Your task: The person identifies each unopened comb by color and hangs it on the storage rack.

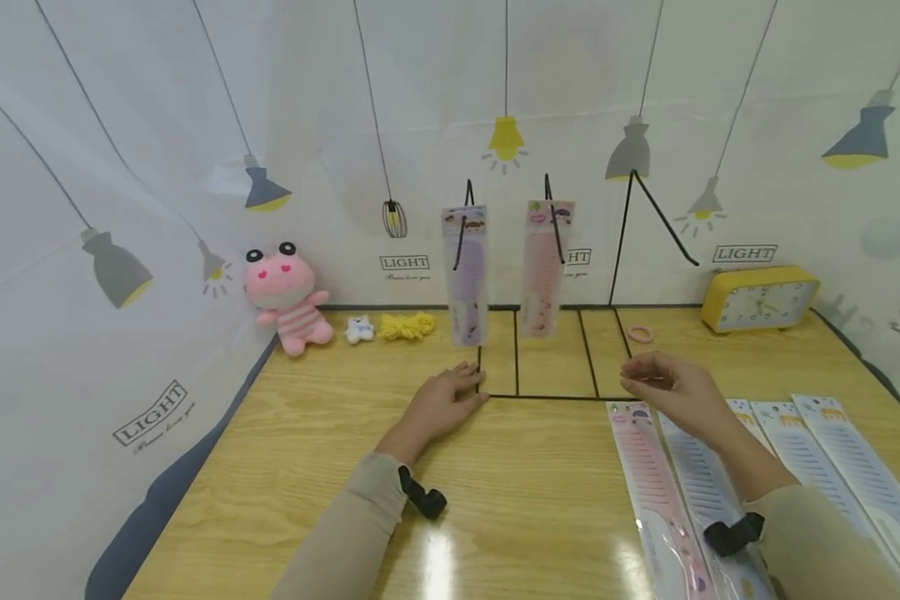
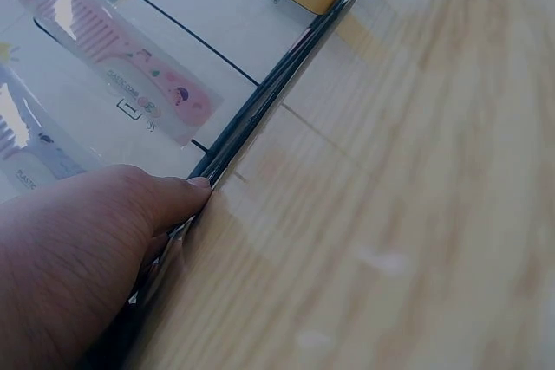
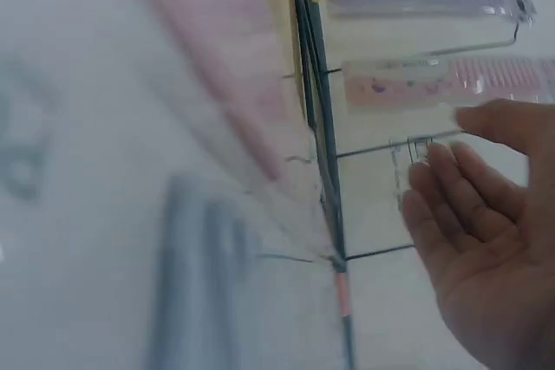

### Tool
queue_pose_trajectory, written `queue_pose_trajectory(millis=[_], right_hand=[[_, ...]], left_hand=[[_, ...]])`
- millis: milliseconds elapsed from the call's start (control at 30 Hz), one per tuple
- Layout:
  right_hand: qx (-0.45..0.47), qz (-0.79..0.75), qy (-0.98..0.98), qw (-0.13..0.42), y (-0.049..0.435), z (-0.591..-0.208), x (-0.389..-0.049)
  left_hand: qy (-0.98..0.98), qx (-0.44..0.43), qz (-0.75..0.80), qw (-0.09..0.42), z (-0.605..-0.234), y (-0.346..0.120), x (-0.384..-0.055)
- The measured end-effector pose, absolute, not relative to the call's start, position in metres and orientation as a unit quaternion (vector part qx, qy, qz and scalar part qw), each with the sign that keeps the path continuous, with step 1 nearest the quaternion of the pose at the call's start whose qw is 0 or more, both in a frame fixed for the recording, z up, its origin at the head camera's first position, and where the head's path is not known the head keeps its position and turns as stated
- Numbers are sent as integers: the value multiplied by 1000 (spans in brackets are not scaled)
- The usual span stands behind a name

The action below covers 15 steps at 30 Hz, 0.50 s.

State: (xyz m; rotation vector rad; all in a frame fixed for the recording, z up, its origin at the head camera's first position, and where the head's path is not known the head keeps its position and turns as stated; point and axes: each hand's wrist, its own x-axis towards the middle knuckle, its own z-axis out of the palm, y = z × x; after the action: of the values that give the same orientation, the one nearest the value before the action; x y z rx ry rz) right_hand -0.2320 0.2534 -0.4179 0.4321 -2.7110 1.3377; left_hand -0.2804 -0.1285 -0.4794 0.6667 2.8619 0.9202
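My left hand rests on the table at the left front corner of a black wire rack, its fingers by the base wire. In the left wrist view the thumb lies near that wire. A packaged purple comb and a packaged pink comb hang from two of the rack's hooks. Near the rack's right front corner is my right hand, fingers loosely bent and holding nothing. Below it lie another packaged pink comb and several packaged blue combs, partly covered by the right hand and arm.
A pink plush toy, a small white bear and a yellow yarn bundle sit at the back left. To the rack's right are a pink ring and a yellow clock. A printed cloth wall closes off the back.
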Motion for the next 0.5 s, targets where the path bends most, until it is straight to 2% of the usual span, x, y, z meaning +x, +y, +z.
queue_pose_trajectory(millis=[233, 500], right_hand=[[200, 412, -887, 56, 268, -451, -234], [255, 342, -900, 92, 275, -464, -237]], left_hand=[[932, 208, 296, 23, -479, -129, -280], [931, 213, 295, 26, -480, -128, -281]])
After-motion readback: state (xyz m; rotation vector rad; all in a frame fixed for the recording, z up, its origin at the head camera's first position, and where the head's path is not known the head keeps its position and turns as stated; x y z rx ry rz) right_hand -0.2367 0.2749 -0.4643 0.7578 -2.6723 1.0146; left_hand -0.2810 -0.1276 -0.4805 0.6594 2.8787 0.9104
